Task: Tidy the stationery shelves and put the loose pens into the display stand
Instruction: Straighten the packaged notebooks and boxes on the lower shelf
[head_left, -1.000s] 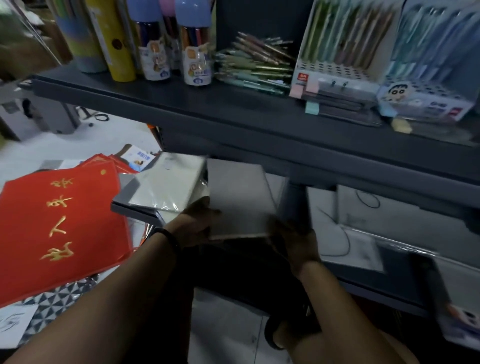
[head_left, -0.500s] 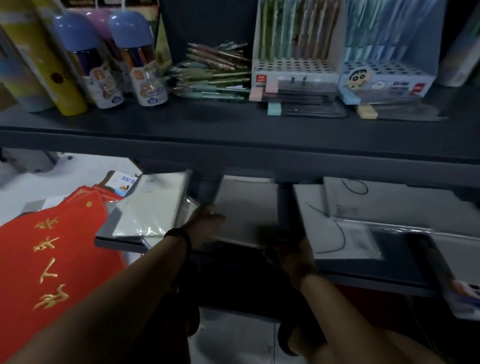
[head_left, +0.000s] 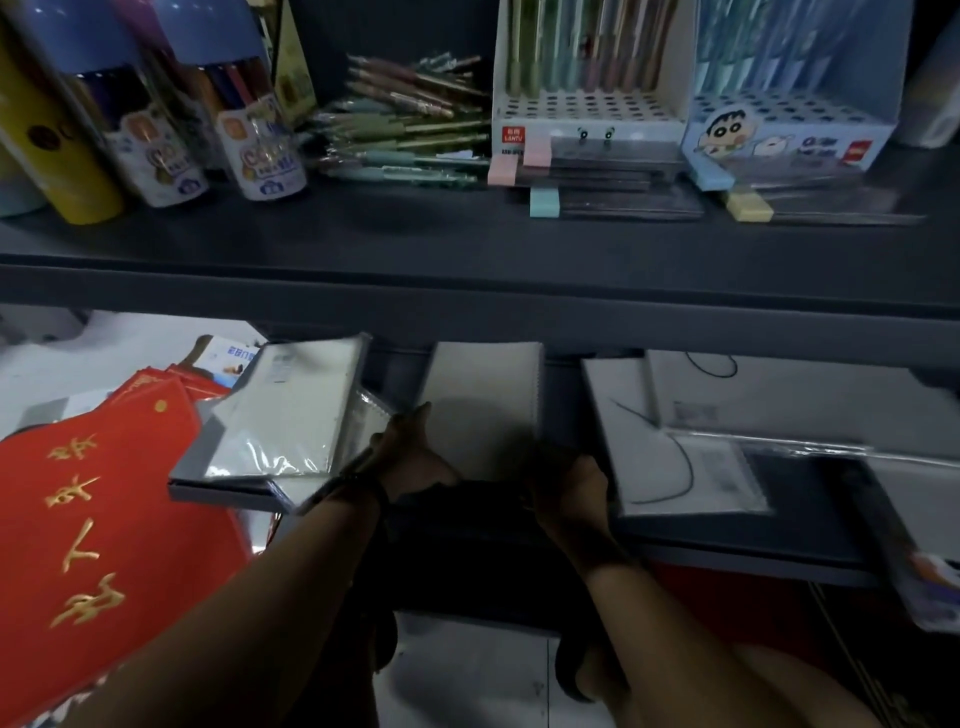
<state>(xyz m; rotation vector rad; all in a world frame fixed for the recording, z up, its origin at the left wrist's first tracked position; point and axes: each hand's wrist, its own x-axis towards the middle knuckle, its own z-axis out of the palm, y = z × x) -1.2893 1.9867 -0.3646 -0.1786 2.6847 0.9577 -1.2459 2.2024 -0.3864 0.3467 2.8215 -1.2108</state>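
While left hand (head_left: 415, 460) and right hand (head_left: 574, 486) fingers clamp the grey notebook (head_left: 483, 400), wrapped books (head_left: 291, 410) flank it

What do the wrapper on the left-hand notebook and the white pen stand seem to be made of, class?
The wrapper: thin clear plastic film, glossy; it crinkles and glints. The white pen stand: probably printed card, matte, with punched holes; it could be plastic.
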